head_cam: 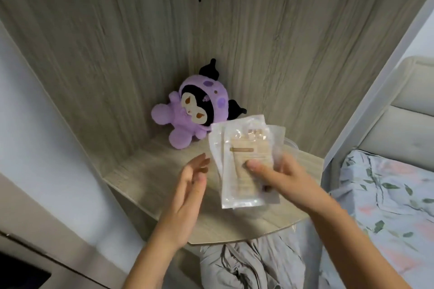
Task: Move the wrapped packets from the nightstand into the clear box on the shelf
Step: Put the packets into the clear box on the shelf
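At the far left stands a pale side panel of the furniture, and below it a dark edge that cannot be made out. Next comes the nightstand, a wood-grain top set in a wood-grain alcove, with a purple plush toy sitting at the back against the wall.

The left hand hovers over the nightstand's front half, fingers straight and spread a little, palm turned toward the right; it holds nothing and touches nothing that can be seen.

Just to its right is the stack of wrapped packets, clear plastic sleeves with beige contents (how many lie in the fan is hard to tell). The right hand grips them near their lower half, thumb pressed across the front and fingers curled behind, so the packets stand raised off the top, tilted up toward the camera.

Further right lie a grey crumpled cloth below the nightstand and a bed with leaf-print bedding and a padded headboard.

The pick-up looks done, and the carrying step is in hand. The clear box and its shelf are not in view, so the next move calls for turning to find them while keeping the slippery sleeves pinched together; the free left hand could steady the fan.
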The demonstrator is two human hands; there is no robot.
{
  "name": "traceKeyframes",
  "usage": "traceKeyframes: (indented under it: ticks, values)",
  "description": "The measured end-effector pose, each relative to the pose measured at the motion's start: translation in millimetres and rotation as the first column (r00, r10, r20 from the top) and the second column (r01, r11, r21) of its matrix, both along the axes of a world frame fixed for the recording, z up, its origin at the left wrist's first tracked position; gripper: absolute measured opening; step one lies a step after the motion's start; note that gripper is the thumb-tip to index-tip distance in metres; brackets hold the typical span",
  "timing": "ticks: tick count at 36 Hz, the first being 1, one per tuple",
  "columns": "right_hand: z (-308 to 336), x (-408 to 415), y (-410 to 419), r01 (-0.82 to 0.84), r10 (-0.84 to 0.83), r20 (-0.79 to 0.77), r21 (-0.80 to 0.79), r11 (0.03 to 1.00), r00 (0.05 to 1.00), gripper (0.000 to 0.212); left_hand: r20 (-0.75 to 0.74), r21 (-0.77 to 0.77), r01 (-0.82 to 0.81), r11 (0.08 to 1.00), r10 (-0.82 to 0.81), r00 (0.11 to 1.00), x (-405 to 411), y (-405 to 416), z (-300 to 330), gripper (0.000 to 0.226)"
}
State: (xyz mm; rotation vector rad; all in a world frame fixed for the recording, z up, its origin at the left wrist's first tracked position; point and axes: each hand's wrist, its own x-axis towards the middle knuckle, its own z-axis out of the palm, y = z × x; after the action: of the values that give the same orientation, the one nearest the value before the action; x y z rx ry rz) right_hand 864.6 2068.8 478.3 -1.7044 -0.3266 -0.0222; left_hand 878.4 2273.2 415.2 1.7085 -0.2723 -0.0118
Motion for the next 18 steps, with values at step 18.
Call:
traceKeyframes:
  ticks: [18]
  values:
    - [-37,98,-24,-0.576,0.031,-0.651,-0.648,0.498,0.758,0.018,0.491,0.214,-0.054,0.975,-0.059,0.869,33,-46,-80,0.020]
